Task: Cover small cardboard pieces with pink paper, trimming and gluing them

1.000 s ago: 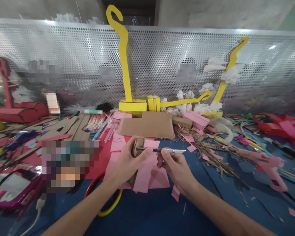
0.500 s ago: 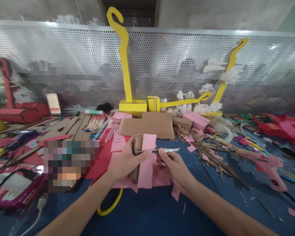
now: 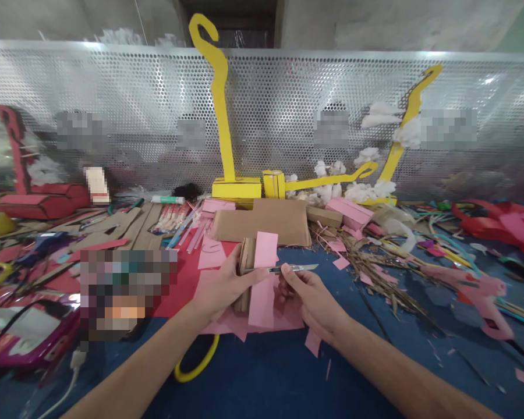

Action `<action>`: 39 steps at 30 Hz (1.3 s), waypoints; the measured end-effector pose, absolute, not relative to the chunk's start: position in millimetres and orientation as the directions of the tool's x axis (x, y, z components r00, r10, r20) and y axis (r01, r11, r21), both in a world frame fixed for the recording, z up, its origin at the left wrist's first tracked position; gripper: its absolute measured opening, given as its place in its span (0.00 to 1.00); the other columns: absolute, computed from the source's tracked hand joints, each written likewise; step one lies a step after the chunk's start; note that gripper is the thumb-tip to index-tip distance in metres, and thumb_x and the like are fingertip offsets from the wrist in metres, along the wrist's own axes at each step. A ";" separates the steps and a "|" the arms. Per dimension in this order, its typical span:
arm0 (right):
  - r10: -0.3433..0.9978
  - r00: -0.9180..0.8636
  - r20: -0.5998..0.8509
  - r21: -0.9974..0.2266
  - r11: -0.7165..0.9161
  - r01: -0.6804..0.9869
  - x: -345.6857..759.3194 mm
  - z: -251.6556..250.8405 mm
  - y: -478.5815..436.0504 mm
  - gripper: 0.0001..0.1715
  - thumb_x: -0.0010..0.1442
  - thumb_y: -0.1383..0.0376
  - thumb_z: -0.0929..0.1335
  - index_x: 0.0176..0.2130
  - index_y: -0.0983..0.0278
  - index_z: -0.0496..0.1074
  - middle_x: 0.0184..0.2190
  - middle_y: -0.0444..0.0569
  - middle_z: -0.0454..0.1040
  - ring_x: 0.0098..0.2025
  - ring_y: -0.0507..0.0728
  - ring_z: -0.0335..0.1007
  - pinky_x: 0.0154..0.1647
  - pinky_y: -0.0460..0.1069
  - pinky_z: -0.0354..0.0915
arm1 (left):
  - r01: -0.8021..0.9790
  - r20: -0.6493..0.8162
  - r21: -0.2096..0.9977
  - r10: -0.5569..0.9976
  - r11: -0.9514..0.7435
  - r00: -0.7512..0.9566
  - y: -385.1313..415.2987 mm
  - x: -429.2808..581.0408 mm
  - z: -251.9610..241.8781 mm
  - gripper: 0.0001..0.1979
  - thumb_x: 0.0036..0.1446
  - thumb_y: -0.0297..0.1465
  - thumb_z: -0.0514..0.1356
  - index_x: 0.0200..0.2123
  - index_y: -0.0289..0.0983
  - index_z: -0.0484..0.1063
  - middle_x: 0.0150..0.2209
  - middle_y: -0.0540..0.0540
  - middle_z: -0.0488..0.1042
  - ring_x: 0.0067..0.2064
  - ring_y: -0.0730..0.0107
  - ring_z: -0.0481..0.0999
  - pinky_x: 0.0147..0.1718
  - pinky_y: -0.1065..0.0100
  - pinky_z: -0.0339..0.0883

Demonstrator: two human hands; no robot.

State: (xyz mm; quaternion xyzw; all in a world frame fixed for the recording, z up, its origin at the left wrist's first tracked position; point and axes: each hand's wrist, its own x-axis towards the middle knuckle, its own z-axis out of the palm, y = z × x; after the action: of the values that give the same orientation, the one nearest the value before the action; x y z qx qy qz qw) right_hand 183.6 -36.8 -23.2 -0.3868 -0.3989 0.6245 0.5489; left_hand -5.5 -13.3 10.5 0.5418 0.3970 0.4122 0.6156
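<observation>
The knife (image 3: 276,270) has shifted left, crosswise, blade rightward, pinched by right hand (image 3: 311,295), left hand (image 3: 220,291) clasping cardboard (image 3: 245,300)

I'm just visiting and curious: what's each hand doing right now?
Left hand: closed on the cardboard, its thumb on the craft knife.
Right hand: closed, gripping the craft knife.

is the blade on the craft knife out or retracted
Out: on the craft knife, a bare metal blade with a slanted tip shows beyond where the right hand pinches it.
</observation>
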 end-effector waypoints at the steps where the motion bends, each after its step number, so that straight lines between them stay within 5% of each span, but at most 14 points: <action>1: 0.992 -0.107 -0.061 -0.918 -0.098 -0.385 183.4 -22.6 -37.4 0.31 0.50 0.42 0.79 0.22 0.65 0.72 0.20 0.43 0.66 0.24 0.50 0.61 0.29 0.49 0.61 | -0.098 -0.036 0.992 0.937 0.075 0.348 -13.5 -5.1 10.7 0.40 0.54 0.41 0.73 0.65 0.44 0.59 0.57 0.40 0.76 0.58 0.47 0.75 0.56 0.48 0.71; 11: 0.987 -0.135 -0.085 -0.885 -0.137 -0.446 181.7 -21.3 -37.4 0.29 0.46 0.45 0.81 0.23 0.65 0.73 0.21 0.41 0.67 0.25 0.50 0.60 0.30 0.48 0.59 | -0.111 0.005 0.994 0.970 0.023 0.244 -7.6 -4.4 6.8 0.39 0.45 0.38 0.78 0.58 0.40 0.66 0.52 0.41 0.79 0.56 0.50 0.78 0.53 0.53 0.74; 17: 0.995 -0.095 -0.044 -0.890 -0.082 -0.448 181.0 -20.5 -36.0 0.30 0.46 0.45 0.81 0.23 0.65 0.72 0.21 0.40 0.64 0.25 0.50 0.60 0.32 0.49 0.61 | -0.081 -0.017 0.996 0.975 0.036 0.221 -9.8 -3.1 6.2 0.35 0.50 0.42 0.75 0.58 0.41 0.67 0.49 0.41 0.81 0.50 0.52 0.81 0.47 0.56 0.76; 25: 0.997 -0.068 -0.020 -0.883 -0.050 -0.468 182.4 -14.6 -37.4 0.31 0.47 0.42 0.80 0.23 0.64 0.72 0.20 0.40 0.62 0.25 0.50 0.57 0.30 0.49 0.61 | -0.146 -0.061 0.982 0.938 0.117 0.342 -16.1 -6.2 6.4 0.37 0.60 0.47 0.67 0.69 0.54 0.59 0.68 0.46 0.68 0.66 0.51 0.70 0.58 0.53 0.71; 30: 0.998 -0.064 0.004 -0.887 -0.026 -0.461 182.9 -12.1 -38.3 0.31 0.49 0.43 0.79 0.22 0.64 0.71 0.22 0.40 0.62 0.26 0.49 0.55 0.32 0.50 0.61 | -0.130 0.037 0.992 0.963 -0.002 0.267 -12.1 -5.1 6.1 0.35 0.58 0.48 0.68 0.66 0.48 0.64 0.61 0.42 0.74 0.61 0.51 0.74 0.53 0.56 0.75; 34: 0.998 -0.064 0.008 -0.892 -0.022 -0.451 181.4 -13.4 -38.7 0.29 0.47 0.45 0.81 0.23 0.64 0.71 0.21 0.40 0.61 0.26 0.50 0.55 0.31 0.50 0.59 | -0.013 0.035 0.999 0.979 -0.032 0.201 -9.5 -4.5 7.5 0.35 0.54 0.48 0.71 0.60 0.42 0.67 0.47 0.42 0.80 0.47 0.54 0.81 0.39 0.60 0.79; 39: 0.997 -0.072 0.021 -0.889 -0.015 -0.458 181.1 -15.1 -37.4 0.29 0.47 0.46 0.81 0.23 0.64 0.72 0.20 0.39 0.61 0.25 0.49 0.52 0.31 0.50 0.59 | -0.044 0.023 0.999 0.977 -0.013 0.213 -10.5 -5.8 10.2 0.37 0.52 0.44 0.73 0.61 0.41 0.65 0.47 0.41 0.80 0.43 0.56 0.81 0.35 0.61 0.79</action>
State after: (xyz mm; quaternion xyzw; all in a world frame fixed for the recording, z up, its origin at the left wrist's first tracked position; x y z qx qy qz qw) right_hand 181.1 -37.4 -15.1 -0.3481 -0.3871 0.6215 0.5854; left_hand -5.8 -10.5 10.2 0.5446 0.4281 0.4584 0.5568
